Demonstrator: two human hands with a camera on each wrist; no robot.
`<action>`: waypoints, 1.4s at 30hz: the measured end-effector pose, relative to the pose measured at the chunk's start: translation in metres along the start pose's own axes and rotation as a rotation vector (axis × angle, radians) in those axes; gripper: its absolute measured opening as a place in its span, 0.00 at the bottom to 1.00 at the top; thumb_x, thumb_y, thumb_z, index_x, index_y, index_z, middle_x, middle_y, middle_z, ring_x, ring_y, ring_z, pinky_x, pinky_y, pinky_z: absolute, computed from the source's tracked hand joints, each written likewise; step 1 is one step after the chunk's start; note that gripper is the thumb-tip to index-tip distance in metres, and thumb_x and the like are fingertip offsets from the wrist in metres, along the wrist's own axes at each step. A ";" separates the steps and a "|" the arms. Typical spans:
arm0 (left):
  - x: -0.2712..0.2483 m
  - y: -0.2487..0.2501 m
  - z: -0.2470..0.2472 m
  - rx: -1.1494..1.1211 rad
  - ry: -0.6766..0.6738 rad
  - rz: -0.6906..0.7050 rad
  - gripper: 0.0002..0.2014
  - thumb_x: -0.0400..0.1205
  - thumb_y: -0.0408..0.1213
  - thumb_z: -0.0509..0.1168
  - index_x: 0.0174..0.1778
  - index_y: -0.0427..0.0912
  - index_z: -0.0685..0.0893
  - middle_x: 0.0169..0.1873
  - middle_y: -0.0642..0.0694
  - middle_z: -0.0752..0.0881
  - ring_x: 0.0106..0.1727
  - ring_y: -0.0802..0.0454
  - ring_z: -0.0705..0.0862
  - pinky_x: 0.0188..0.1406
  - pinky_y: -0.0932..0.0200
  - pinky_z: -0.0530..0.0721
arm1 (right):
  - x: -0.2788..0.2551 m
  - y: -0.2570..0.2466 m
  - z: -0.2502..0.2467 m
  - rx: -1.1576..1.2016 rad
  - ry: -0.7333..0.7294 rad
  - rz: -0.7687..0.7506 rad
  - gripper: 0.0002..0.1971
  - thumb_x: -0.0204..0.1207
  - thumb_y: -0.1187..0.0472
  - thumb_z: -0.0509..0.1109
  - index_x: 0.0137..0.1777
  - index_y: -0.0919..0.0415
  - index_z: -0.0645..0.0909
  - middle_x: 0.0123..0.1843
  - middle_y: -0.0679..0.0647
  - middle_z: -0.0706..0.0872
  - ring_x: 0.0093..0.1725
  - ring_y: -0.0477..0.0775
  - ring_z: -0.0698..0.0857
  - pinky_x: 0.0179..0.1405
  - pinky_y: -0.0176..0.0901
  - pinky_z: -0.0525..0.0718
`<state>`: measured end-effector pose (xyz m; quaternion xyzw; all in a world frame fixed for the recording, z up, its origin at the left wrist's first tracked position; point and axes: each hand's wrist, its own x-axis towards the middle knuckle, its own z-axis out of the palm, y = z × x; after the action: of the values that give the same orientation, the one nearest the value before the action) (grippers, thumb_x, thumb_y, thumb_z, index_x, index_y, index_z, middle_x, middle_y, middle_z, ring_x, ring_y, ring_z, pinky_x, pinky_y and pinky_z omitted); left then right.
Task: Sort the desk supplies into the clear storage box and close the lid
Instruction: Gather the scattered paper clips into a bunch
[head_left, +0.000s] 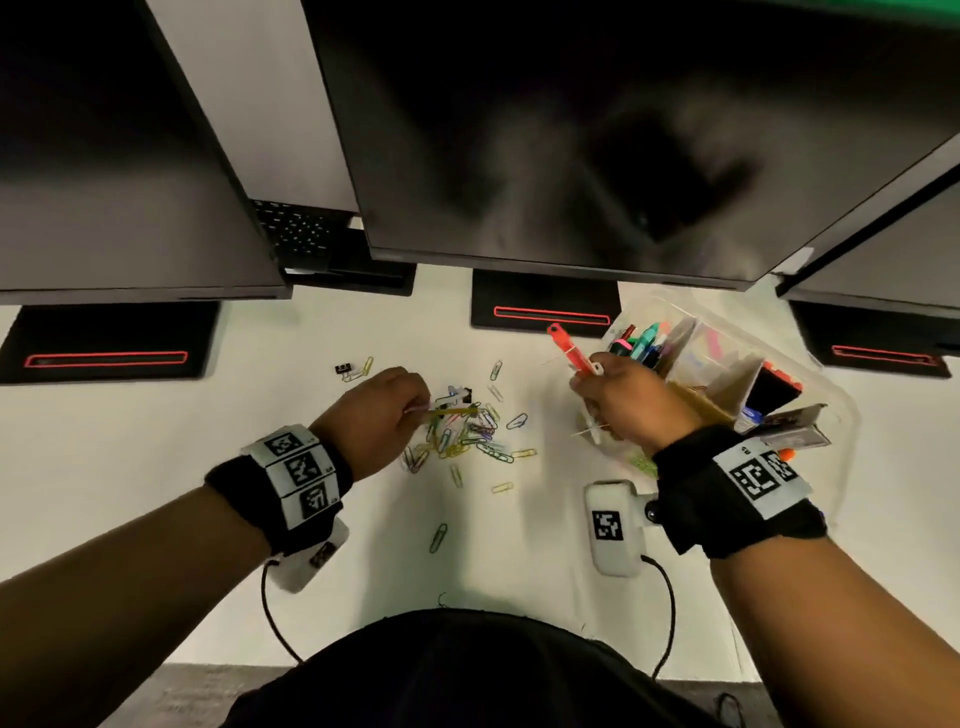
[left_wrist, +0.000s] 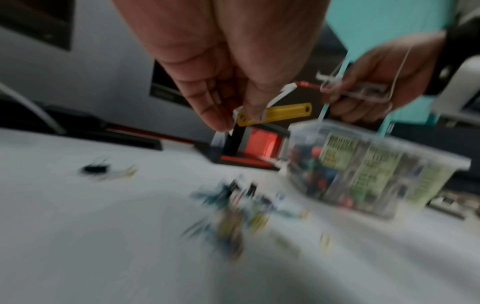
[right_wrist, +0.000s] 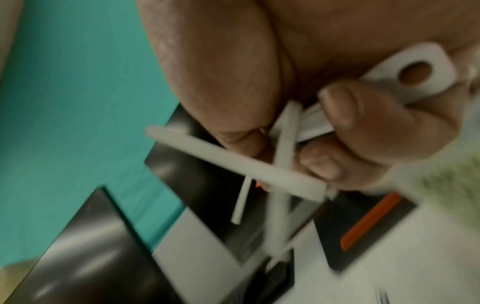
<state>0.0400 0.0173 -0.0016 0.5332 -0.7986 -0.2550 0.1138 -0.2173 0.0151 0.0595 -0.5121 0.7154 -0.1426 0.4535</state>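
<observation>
Left hand: the left hand (head_left: 382, 415) hovers low over the heap of paper clips (head_left: 462, 436) at mid-counter; fingers (left_wrist: 207, 107) pinch one end of a yellow strip (left_wrist: 275, 113).
Yellow strip: flat, with a hole near each end; long axis runs from the left fingertips toward the right, roughly level, free end pointing at the box.
Right hand: the right hand (head_left: 626, 402) is held above the counter at the near-left corner of the box; fingers are curled round a bundle of strips (right_wrist: 259, 164), one red strip (head_left: 569, 345) jutting up and away, white ones crossing below.
Storage box: the clear storage box (head_left: 826, 395) sits at the right of the counter (head_left: 156, 441), open, with card dividers; pens (head_left: 641, 340) stand in the far-left compartment. No lid can be made out with certainty.
Key relation: the box lies to the right of both hands; the right hand is just beside it, the left well apart, with the clip heap between.
Judged next move: the yellow strip probably passes rightward, either into the right hand's bundle or straight to a compartment; which compartment cannot be told.
Loose stock: paper clips scattered about the heap; a black binder clip (head_left: 343, 369) lies apart at far left.
Progress: partway, judging by clips yet uncollected.
</observation>
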 end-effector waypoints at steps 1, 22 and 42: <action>0.008 0.018 -0.008 -0.032 0.035 0.026 0.03 0.81 0.34 0.63 0.45 0.39 0.80 0.41 0.51 0.76 0.41 0.52 0.75 0.41 0.62 0.69 | -0.001 0.004 -0.020 0.053 0.069 0.032 0.13 0.80 0.62 0.63 0.33 0.52 0.72 0.31 0.49 0.76 0.31 0.50 0.75 0.33 0.41 0.75; 0.165 0.233 0.062 -0.219 -0.137 -0.086 0.15 0.81 0.38 0.61 0.62 0.41 0.82 0.56 0.40 0.86 0.58 0.41 0.84 0.57 0.53 0.83 | 0.024 0.068 -0.142 0.284 0.226 0.369 0.07 0.80 0.67 0.63 0.54 0.71 0.74 0.34 0.66 0.80 0.19 0.57 0.83 0.14 0.34 0.79; 0.054 0.015 -0.016 0.059 -0.360 -0.138 0.11 0.79 0.35 0.66 0.58 0.44 0.83 0.50 0.50 0.87 0.49 0.55 0.81 0.50 0.65 0.73 | 0.002 -0.023 0.040 -0.386 -0.234 -0.346 0.10 0.75 0.59 0.70 0.56 0.58 0.83 0.49 0.52 0.85 0.46 0.50 0.81 0.43 0.37 0.73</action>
<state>0.0133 -0.0321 0.0155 0.5356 -0.7746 -0.3300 -0.0645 -0.1719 0.0135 0.0520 -0.7164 0.5741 -0.0189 0.3959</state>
